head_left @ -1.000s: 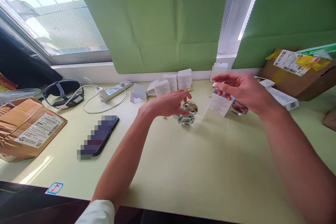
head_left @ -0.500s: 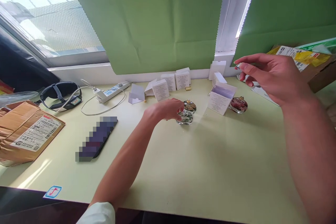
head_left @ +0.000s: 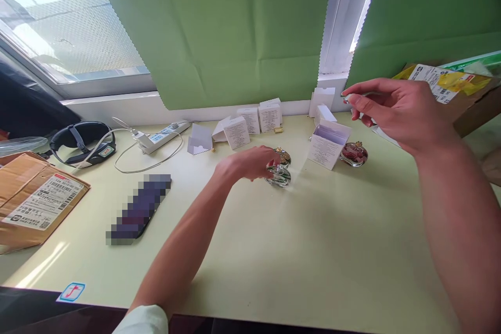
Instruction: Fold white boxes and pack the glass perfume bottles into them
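Note:
My left hand [head_left: 256,163] reaches over the table with its fingers closed around the near edge of a round, clear-and-green glass bottle [head_left: 280,177] resting on the surface. Just behind that bottle sits another with a gold pattern [head_left: 285,157], partly covered by my fingers. My right hand [head_left: 395,109] is raised above the table at the right, pinching a small silvery piece [head_left: 347,98] between thumb and fingertips; its exact kind is too small to make out. Below it, a round bottle with a dark red front [head_left: 354,154] stands beside an open white carton [head_left: 326,150].
Several small white cartons [head_left: 236,132] line the back near the green blind [head_left: 235,36]. A small gold piece [head_left: 278,130] lies by them. At left are a power strip [head_left: 160,138], a headband device [head_left: 84,143], a phone [head_left: 143,209] and a cardboard box [head_left: 35,203].
The view has shifted slightly, so most things sit a little further left. Both hands keep nearly the same pose, and the green bottle appears slightly nearer and further right.

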Available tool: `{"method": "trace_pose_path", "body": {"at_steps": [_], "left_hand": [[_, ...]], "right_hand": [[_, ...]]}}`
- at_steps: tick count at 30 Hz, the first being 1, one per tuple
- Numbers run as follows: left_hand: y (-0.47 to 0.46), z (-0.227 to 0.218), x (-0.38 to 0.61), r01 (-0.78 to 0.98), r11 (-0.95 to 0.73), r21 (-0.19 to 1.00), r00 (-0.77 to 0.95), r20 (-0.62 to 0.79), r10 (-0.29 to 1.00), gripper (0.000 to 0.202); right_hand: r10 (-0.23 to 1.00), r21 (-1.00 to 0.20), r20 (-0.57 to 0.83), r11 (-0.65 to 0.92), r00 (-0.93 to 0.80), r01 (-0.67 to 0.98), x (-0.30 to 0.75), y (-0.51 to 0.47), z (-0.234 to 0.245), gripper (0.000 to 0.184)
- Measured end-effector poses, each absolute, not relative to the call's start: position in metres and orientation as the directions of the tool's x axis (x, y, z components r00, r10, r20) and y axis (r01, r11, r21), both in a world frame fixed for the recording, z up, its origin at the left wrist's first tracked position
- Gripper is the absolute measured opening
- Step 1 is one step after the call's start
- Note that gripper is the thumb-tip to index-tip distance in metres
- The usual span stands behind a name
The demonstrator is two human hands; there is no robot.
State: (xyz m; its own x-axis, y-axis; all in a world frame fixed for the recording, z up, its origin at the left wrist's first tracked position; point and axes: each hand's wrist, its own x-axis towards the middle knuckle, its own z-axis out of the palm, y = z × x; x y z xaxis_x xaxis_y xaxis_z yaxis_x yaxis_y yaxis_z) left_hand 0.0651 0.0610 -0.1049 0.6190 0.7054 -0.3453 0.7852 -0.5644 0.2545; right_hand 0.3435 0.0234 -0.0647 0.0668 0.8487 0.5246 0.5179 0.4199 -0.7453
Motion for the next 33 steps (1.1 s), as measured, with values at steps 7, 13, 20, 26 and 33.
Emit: {"method": "trace_pose_path", "body": {"at_steps": [7, 13, 20, 26, 33], "left_hand": [[0.056, -0.108, 0.076, 0.731, -0.626, 0.27, 0.682, -0.294, 0.669, 0.016], [0.056, -0.114, 0.082, 0.699, -0.66, 0.275, 0.715, -0.263, 0.648, 0.019], [0.056, -0.116, 0.085, 0.692, -0.654, 0.306, 0.721, -0.271, 0.637, 0.026], [0.057, -0.115, 0.082, 0.729, -0.621, 0.286, 0.683, -0.341, 0.646, 0.029], [0.056, -0.114, 0.084, 0.725, -0.63, 0.278, 0.688, -0.343, 0.64, 0.026]], "right_hand": [[0.849, -0.713, 0.527, 0.413, 0.045, 0.567, 0.34, 0.022, -0.064, 0.022], [0.884, -0.685, 0.464, 0.393, -0.048, 0.614, 0.335, 0.02, -0.065, 0.026], [0.881, -0.662, 0.272, 0.464, -0.388, 0.588, 0.31, 0.026, -0.083, 0.029], [0.808, -0.592, 0.164, 0.54, -0.567, 0.598, 0.296, 0.033, -0.1, 0.025], [0.772, -0.578, 0.03, 0.531, -0.635, 0.619, 0.296, 0.039, -0.106, 0.023]]}}
